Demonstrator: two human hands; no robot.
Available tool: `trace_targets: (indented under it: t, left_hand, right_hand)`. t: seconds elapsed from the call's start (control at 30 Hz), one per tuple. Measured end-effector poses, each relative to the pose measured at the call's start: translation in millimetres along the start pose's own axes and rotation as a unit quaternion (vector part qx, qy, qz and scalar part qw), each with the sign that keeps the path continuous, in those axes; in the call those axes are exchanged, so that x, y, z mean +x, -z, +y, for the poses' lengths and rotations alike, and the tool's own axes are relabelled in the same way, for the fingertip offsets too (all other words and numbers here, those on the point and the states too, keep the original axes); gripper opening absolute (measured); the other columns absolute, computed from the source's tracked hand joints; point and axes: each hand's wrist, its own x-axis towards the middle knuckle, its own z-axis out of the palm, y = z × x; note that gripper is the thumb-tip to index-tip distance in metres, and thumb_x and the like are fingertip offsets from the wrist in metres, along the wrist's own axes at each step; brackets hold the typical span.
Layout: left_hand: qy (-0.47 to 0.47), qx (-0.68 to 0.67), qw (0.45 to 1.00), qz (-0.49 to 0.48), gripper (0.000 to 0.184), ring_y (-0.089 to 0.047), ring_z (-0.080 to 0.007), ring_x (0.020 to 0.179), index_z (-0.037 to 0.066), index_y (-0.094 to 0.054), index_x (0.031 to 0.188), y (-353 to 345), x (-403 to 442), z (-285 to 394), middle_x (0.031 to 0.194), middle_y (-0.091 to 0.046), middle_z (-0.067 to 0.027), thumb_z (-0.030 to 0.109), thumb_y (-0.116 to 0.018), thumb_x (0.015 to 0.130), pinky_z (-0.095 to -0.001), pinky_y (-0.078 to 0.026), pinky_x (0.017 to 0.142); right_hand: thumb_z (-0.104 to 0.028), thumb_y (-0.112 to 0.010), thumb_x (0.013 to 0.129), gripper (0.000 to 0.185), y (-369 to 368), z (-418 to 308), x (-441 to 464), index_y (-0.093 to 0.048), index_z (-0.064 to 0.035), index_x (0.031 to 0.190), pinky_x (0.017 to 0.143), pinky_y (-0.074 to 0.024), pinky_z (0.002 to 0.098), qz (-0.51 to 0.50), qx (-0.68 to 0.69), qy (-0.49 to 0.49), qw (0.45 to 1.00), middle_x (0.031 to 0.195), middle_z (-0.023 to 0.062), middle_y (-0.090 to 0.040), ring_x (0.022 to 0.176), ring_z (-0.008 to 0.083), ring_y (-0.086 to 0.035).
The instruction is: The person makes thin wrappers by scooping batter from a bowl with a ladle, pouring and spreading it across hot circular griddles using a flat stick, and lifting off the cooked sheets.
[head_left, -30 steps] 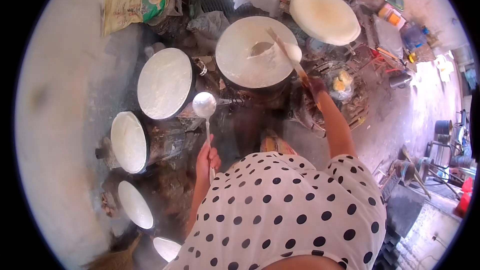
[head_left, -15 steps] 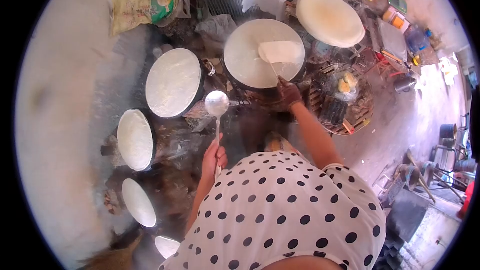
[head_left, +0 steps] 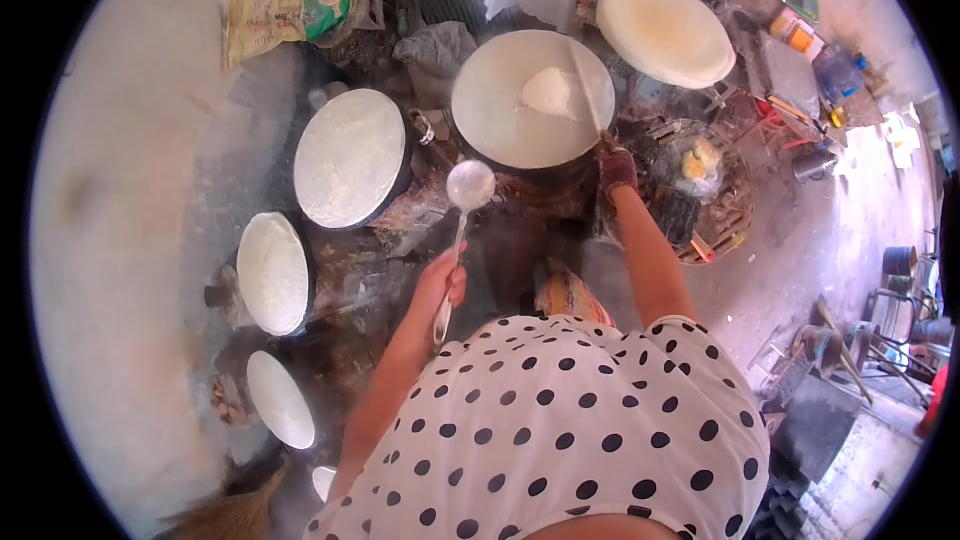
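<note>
Fingers of the gloved right hand [head_left: 618,168] grip a flat paddle [head_left: 588,85] beside pale batter [head_left: 546,92] on a round griddle [head_left: 485,105]; the left hand [head_left: 437,280] clasps a ladle [head_left: 471,186].

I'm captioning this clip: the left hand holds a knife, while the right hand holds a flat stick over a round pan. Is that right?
Not quite: the head view shows the left hand holding a ladle, not a knife. The right hand does hold a flat stick over a round pan.
</note>
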Motion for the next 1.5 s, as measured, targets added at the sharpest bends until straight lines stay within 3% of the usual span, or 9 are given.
trace_targets:
  t: [0.07, 0.4, 0.6, 0.73, 0.8, 0.97, 1.13, 1.27, 1.5]
  left_hand:
    - [0.004, -0.003, 1.0, -0.001, 0.037, -0.039, -0.0059, 0.04, 0.014, -0.046, 0.133, -1, 36, 8, 0.061, -0.043, 0.004, 0.026, -0.043, 0.098, -0.0227, -0.031, 0.036]
    - [-0.115, 0.118, 0.985, 0.058, 0.022, -0.044, -0.0089, 0.04, 0.008, -0.056, 0.106, -69, 173, 64, 0.059, -0.05, -0.0005, 0.026, -0.049, 0.096, -0.0247, -0.033, 0.035]
    - [-0.086, -0.082, 0.989, 0.087, 0.02, -0.04, -0.0083, 0.042, 0.007, -0.054, 0.105, -98, 185, 57, 0.06, -0.046, 0.0016, 0.024, -0.052, 0.094, -0.0232, -0.033, 0.038]
    - [-0.067, -0.26, 0.959, -0.088, 0.027, -0.038, -0.0073, 0.042, 0.011, -0.052, 0.12, -49, 84, 51, 0.059, -0.039, 0.0035, 0.022, -0.047, 0.096, -0.0218, -0.03, 0.038]
    - [-0.142, -0.173, 0.974, -0.038, 0.031, -0.037, -0.0054, 0.042, 0.012, -0.047, 0.127, -41, 55, 52, 0.06, -0.039, 0.0037, 0.021, -0.044, 0.098, -0.021, -0.03, 0.038]
    - [-0.092, -0.241, 0.965, -0.052, 0.036, -0.035, -0.0044, 0.039, 0.006, -0.041, 0.133, 21, 14, 47, 0.06, -0.038, 0.0044, 0.02, -0.041, 0.099, -0.0205, -0.031, 0.035]
    - [-0.063, -0.172, 0.983, 0.027, 0.039, -0.032, -0.004, 0.039, 0.006, -0.039, 0.136, 122, -120, -3, 0.06, -0.036, 0.0043, 0.021, -0.04, 0.099, -0.0194, -0.03, 0.036]
    - [-0.103, -0.226, 0.968, 0.021, 0.039, -0.032, -0.0052, 0.039, 0.01, -0.04, 0.136, 222, -280, -70, 0.058, -0.035, 0.0045, 0.023, -0.041, 0.099, -0.0201, -0.027, 0.036]
    - [-0.116, -0.537, 0.827, 0.119, 0.036, -0.029, -0.0051, 0.037, 0.011, -0.04, 0.136, 336, -388, -192, 0.058, -0.031, 0.0051, 0.021, -0.037, 0.101, -0.0197, -0.026, 0.036]
  right_hand:
    - [-0.035, -0.046, 0.094, 0.038, 10, 0, -14, -0.054, -0.0205, 0.128, 0.085, -0.047, 0.041, -0.095, -0.223, 0.181, 0.953, 0.118, 0.0148, -0.061, 0.105, 0.0305, -0.06]
    - [-0.031, -0.047, 0.093, 0.043, -5, 0, -72, -0.045, -0.0218, 0.135, 0.071, -0.0502, 0.0438, -0.047, -0.401, 0.029, 0.914, 0.093, 0.0097, -0.064, 0.081, 0.0289, -0.064]
    - [-0.013, -0.051, 0.092, 0.038, -70, 21, -66, -0.052, -0.012, 0.129, 0.081, -0.048, 0.0374, -0.054, -0.084, 0.356, 0.929, 0.114, 0.0126, -0.063, 0.095, 0.0264, -0.064]
    - [-0.026, -0.053, 0.094, 0.034, -18, -34, -65, -0.06, -0.0025, 0.117, 0.092, -0.0462, 0.0286, -0.09, 0.145, 0.159, 0.972, 0.122, 0.0105, -0.061, 0.108, 0.023, -0.059]
    - [-0.028, -0.048, 0.096, 0.036, -20, -27, -42, -0.06, -0.0019, 0.117, 0.09, -0.0472, 0.0299, -0.102, -0.189, 0.021, 0.976, 0.122, 0.0121, -0.06, 0.108, 0.026, -0.059]
    - [-0.029, -0.043, 0.096, 0.036, -77, 1, -80, -0.053, -0.016, 0.128, 0.086, -0.0463, 0.0394, -0.158, -0.439, 0.429, 0.774, 0.112, 0.0162, -0.062, 0.101, 0.0313, -0.06]
    - [-0.027, -0.047, 0.092, 0.04, -101, -19, -188, -0.054, -0.0098, 0.127, 0.076, -0.0514, 0.0411, -0.074, -0.319, 0.152, 0.932, 0.108, 0.0163, -0.064, 0.091, 0.0312, -0.063]
    - [-0.018, -0.043, 0.094, 0.045, -132, -13, -243, -0.041, -0.0036, 0.136, 0.071, -0.0525, 0.0322, -0.074, -0.703, 0.285, 0.647, 0.122, 0.0154, -0.058, 0.093, 0.014, -0.063]
    - [-0.018, -0.041, 0.095, 0.04, -229, -42, -254, -0.043, -0.0098, 0.135, 0.073, -0.0522, 0.0338, -0.091, -0.5, 0.224, 0.832, 0.126, 0.0149, -0.054, 0.101, 0.0228, -0.059]
